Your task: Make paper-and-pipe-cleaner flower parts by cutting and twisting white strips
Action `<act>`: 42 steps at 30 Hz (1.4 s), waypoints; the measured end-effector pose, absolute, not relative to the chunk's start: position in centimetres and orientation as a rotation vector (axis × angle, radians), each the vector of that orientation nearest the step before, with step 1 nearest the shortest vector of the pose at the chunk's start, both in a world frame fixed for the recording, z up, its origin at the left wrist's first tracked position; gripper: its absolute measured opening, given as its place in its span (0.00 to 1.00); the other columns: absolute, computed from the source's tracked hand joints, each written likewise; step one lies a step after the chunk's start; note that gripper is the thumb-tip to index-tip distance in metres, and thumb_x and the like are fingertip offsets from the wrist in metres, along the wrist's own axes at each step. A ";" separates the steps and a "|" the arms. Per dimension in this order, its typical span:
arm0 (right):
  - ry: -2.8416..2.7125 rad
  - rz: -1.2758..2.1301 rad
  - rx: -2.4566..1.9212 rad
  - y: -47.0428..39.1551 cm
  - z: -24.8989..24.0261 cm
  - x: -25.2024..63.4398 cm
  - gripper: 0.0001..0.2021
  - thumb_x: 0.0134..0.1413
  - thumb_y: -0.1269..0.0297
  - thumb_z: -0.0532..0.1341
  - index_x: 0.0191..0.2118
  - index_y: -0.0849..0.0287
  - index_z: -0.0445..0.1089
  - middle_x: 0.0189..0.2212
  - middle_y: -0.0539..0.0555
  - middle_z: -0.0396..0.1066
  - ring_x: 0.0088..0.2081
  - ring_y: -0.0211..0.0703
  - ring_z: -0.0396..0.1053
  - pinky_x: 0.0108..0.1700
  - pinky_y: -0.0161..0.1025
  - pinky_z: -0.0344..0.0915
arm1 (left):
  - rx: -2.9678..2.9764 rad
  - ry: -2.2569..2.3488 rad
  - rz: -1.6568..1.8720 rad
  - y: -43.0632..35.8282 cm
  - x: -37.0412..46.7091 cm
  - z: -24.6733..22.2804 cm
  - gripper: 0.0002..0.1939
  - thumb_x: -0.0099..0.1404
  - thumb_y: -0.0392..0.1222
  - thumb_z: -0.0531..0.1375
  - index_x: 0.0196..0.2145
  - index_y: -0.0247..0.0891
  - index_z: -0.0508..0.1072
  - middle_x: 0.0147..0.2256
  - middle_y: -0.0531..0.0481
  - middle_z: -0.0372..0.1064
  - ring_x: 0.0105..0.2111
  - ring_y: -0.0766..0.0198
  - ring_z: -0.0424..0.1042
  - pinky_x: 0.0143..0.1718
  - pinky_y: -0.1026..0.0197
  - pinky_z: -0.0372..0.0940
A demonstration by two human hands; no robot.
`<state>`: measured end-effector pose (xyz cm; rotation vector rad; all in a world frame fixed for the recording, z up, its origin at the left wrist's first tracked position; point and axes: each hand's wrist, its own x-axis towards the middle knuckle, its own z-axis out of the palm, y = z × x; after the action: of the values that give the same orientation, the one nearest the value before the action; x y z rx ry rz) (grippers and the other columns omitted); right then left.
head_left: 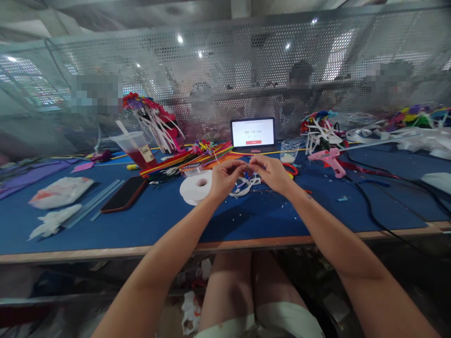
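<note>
My left hand (227,177) and my right hand (269,171) meet above the middle of the blue table, fingertips pinched close together. Whatever lies between the fingertips is too small to make out. Beside my left hand is a roll of white ribbon (190,188), partly covered by that hand. Under and between the hands lie loops of thin white cord (240,190). Red-handled scissors (291,170) rest just beyond my right hand.
A pink glue gun (333,162) with a black cable stands at right. A phone (124,195), glue sticks (92,203) and a cup of red drink (137,150) are at left. Colourful pipe cleaners (186,159) lie behind, near a timer screen (252,133).
</note>
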<state>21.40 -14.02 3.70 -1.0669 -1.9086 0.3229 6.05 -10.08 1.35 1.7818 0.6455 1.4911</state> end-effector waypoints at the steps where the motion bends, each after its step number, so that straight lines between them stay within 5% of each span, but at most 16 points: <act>1: -1.910 0.330 -1.061 -14.0 3.7 21.5 0.08 0.56 0.64 0.53 0.28 0.58 0.64 0.24 0.49 0.69 0.26 0.34 0.62 0.32 0.35 0.56 | 1.767 0.641 1.479 -10.0 6.0 1.3 0.06 0.52 0.40 0.63 0.28 0.35 0.75 0.25 0.51 0.73 0.24 0.69 0.70 0.27 0.66 0.67; 19: -1.870 0.680 -0.931 -13.3 3.2 21.5 0.12 0.58 0.61 0.50 0.25 0.58 0.60 0.16 0.46 0.62 0.20 0.32 0.60 0.29 0.34 0.56 | 1.602 0.641 1.455 -9.9 6.2 1.0 0.08 0.50 0.43 0.64 0.27 0.35 0.76 0.24 0.49 0.74 0.23 0.69 0.71 0.26 0.66 0.67; 28: -1.689 1.245 -0.923 -13.6 3.5 21.5 0.13 0.56 0.61 0.51 0.22 0.58 0.58 0.10 0.43 0.54 0.14 0.29 0.48 0.19 0.32 0.43 | 1.770 0.579 1.421 -10.3 5.9 1.3 0.07 0.53 0.42 0.63 0.26 0.36 0.76 0.25 0.50 0.73 0.26 0.68 0.71 0.30 0.65 0.67; 37: -1.918 0.334 -0.981 -13.7 3.1 21.6 0.06 0.54 0.61 0.55 0.31 0.57 0.62 0.26 0.50 0.68 0.28 0.35 0.63 0.33 0.35 0.57 | 1.663 0.611 1.465 -9.9 6.1 0.8 0.07 0.51 0.42 0.64 0.26 0.35 0.76 0.24 0.52 0.72 0.24 0.69 0.70 0.28 0.66 0.65; 42: -1.932 0.179 -1.025 -13.8 3.3 21.7 0.09 0.57 0.64 0.51 0.29 0.58 0.63 0.23 0.49 0.67 0.27 0.35 0.62 0.33 0.35 0.56 | 1.625 0.614 1.450 -9.9 6.3 0.8 0.08 0.49 0.43 0.65 0.26 0.35 0.76 0.25 0.50 0.73 0.24 0.68 0.70 0.27 0.65 0.66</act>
<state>21.67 -13.85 3.28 -1.0248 -1.9325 0.1788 6.34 -9.90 0.84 1.6247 0.6135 1.4501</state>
